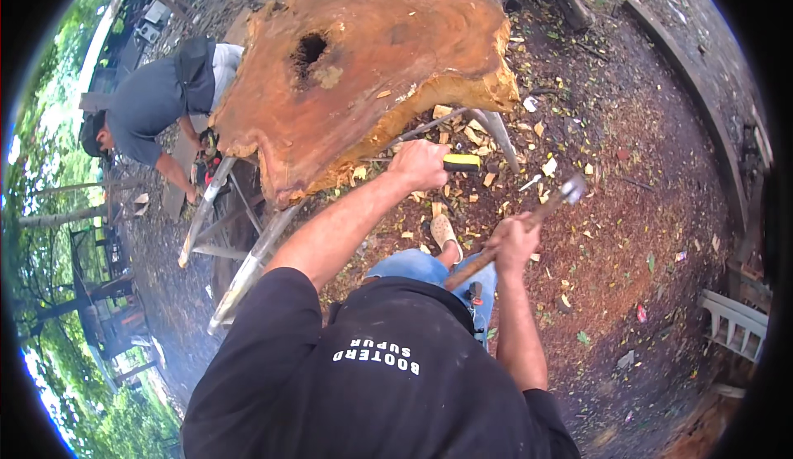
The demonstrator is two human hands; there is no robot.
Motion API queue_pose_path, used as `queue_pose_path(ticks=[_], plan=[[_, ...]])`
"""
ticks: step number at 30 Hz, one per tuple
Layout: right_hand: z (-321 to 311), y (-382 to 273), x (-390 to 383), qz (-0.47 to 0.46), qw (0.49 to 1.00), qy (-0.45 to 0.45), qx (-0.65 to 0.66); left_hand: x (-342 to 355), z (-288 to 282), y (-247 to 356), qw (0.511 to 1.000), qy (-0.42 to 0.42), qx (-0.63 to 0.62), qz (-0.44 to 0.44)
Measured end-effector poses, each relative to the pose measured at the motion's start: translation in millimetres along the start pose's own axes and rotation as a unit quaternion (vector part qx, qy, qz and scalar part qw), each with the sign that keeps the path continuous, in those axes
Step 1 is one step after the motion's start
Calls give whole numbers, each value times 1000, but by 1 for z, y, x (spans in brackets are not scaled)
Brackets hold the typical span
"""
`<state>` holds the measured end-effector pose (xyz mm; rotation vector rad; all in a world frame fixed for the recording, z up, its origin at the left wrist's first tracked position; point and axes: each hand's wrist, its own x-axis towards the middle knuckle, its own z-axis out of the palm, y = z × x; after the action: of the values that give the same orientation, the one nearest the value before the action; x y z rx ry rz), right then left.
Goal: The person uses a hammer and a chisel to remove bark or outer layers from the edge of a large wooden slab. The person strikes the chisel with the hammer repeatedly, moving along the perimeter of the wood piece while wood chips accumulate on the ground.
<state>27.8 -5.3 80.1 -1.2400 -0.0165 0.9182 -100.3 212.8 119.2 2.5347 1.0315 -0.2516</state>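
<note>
My left hand (pixel 420 164) is closed around a chisel with a yellow-and-black handle (pixel 462 163), held beside the near, rough edge of a thick wooden slab (pixel 372 63). The chisel's blade is hidden behind my hand and the slab's edge. In my right hand (pixel 514 243) a hammer (pixel 547 207) is gripped by its wooden handle. Its metal head (pixel 572 188) is slightly blurred, to the right of the chisel handle and apart from it. The slab is orange-brown, with a dark hole (pixel 311 50) on its top and paler wood along the cut edge.
Wooden legs (pixel 256 273) hold up the slab. At the left a co-worker (pixel 153 96) bends over a red-and-black tool (pixel 206 162). Wood chips (pixel 475 135) litter the ground around my shoe (pixel 444 236). A long beam (pixel 694 87) and a white slatted piece (pixel 733 323) lie at the right.
</note>
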Motion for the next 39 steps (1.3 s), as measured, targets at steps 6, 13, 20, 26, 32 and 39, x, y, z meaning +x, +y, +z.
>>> queue_pose_path(ticks=[6,13,20,26,32,39], plan=[[-1,1,6,100,932,-179,-298,2,4,-8,999,34,-20,-30],[4,23,9,-18,987,-48,-149,7,3,-2,999,30,-25,-25],[13,-19,13,80,972,-101,-198,2,-9,-11,996,23,-48,-73],[31,-3,0,44,964,-162,-206,3,-12,0,993,54,-75,-67],[16,-22,23,80,966,-131,-208,3,-11,-13,989,68,-75,-103],[40,-25,11,158,900,-274,-300,8,-7,-13,989,62,-83,-106]])
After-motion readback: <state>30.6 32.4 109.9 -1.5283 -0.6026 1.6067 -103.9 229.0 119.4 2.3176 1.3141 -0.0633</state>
